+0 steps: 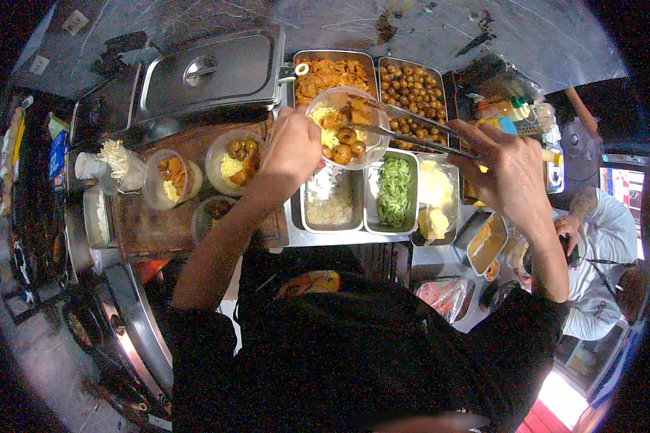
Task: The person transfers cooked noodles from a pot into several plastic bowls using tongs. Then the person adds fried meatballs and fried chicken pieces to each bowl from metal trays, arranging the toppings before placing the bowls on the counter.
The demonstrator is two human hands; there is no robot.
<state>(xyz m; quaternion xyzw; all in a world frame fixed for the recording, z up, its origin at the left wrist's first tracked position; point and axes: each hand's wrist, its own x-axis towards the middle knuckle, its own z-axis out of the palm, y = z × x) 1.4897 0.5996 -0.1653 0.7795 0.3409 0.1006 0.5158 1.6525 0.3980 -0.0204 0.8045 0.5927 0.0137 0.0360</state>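
My left hand grips a clear plastic bowl by its left side, above the metal food pans. Yellow shreds, brown round balls and orange-brown pieces lie inside it. My right hand is closed round the metal tongs. Their tips reach into the bowl from the right, beside an orange-brown piece; whether they pinch it I cannot tell. Behind the bowl stand a pan of orange-brown slices and a pan of brown balls. Nearer me are a pan of pale shreds and one of green shreds.
Filled clear bowls stand on the wooden board at left, by a cup of enoki-like strands. Behind is a lidded steel pan. Yellow food sits right of the green shreds. Another person is at the far right.
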